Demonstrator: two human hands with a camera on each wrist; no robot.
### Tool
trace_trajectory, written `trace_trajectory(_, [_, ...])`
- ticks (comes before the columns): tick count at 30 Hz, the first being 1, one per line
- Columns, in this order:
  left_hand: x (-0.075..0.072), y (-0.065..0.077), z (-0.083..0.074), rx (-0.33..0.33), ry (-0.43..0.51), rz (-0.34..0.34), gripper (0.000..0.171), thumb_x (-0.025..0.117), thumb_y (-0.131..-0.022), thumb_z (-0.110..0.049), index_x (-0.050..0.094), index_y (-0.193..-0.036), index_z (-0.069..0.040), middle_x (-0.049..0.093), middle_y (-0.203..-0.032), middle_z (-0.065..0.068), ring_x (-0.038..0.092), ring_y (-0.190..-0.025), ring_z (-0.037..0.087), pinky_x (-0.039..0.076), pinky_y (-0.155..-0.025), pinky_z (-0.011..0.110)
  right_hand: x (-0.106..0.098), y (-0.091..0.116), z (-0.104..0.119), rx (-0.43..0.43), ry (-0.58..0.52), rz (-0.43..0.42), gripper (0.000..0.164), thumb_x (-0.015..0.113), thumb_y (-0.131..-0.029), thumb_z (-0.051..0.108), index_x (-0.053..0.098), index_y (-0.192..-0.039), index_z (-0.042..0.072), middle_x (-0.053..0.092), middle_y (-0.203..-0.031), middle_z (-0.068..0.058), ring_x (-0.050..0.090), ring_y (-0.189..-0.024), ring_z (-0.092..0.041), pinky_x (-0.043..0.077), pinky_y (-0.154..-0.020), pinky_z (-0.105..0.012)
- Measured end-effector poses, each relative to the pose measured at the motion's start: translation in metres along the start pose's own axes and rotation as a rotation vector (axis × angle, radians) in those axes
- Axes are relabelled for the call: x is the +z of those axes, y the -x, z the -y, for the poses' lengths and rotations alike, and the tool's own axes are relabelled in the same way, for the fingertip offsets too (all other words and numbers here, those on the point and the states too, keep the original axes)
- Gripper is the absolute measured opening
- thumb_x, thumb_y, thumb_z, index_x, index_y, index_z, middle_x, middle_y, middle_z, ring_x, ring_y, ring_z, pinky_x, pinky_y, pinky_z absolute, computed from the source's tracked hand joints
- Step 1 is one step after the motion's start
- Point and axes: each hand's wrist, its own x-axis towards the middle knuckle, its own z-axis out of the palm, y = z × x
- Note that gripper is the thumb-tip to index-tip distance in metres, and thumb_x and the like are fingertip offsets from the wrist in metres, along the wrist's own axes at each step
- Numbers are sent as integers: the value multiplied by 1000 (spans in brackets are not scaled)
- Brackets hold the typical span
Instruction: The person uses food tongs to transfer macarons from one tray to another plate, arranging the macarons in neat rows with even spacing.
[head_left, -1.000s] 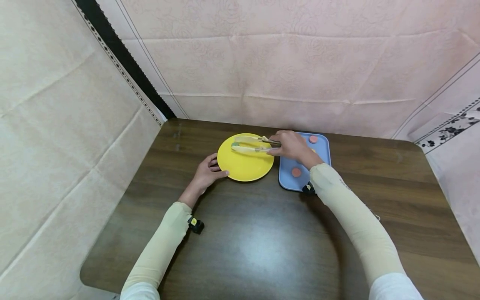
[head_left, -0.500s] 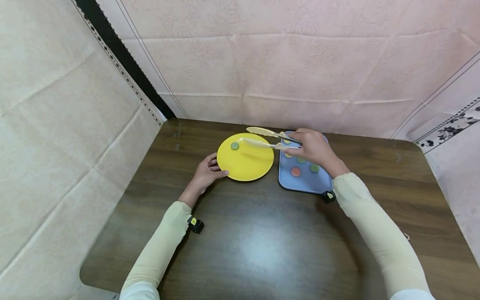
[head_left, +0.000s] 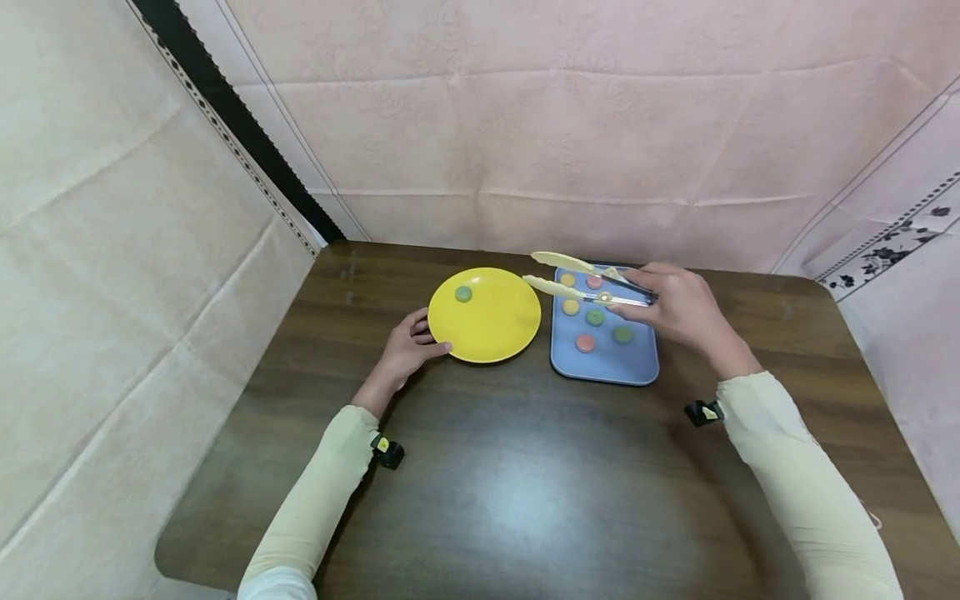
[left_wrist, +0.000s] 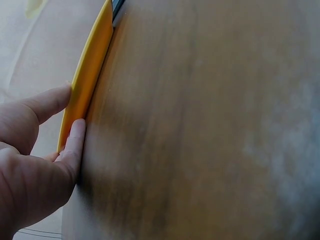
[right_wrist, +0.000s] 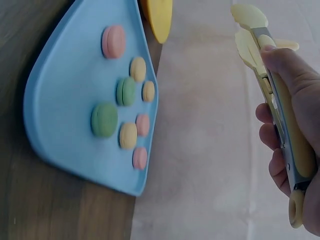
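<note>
My left hand (head_left: 407,350) grips the near-left rim of a round yellow plate (head_left: 487,333), thumb on top and fingers low at its edge. One green macaron (head_left: 463,294) lies on the plate. In the right wrist view my right hand (right_wrist: 305,100) holds food tongs (right_wrist: 285,115) with pale yellow tips, spread apart and with nothing between them. The tongs hang over the far part of a blue tray (head_left: 607,367). Pink, yellow and green macarons lie on this tray, among them a pink macaron (head_left: 585,342) and a green macaron (head_left: 622,335).
The brown wooden table (head_left: 480,467) reaches back to a pale patterned cloth (head_left: 600,150) hanging behind it. Plate and tray stand side by side near the far edge, a narrow strip of wood between them.
The tongs have opened and let go of the green macaron, leaving it on the plate. My right hand has carried them rightward over the tray. The left hand keeps its hold.
</note>
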Motion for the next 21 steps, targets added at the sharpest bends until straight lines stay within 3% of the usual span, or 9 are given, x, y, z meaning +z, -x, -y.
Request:
trace_trajectory(9, [0, 1, -1, -10, 10, 1, 88, 83, -85, -5, 34, -158, -10, 51, -144, 15, 56, -125, 32, 56, -95, 36, -15, 30, -14, 21, -8, -78, 55, 93, -73, 28, 76, -117, -1, 72, -106, -17, 68, -94, -34, 55, -77, -53])
trace_trajectory(21, [0, 0, 0, -7, 6, 2, 87, 83, -86, -6, 34, -158, -10, 51, -144, 15, 55, -126, 31, 56, -95, 35, -15, 74, -36, 27, 60, -89, 56, 93, -69, 26, 75, -114, -3, 72, -99, -17, 67, -83, -33, 55, -66, -54])
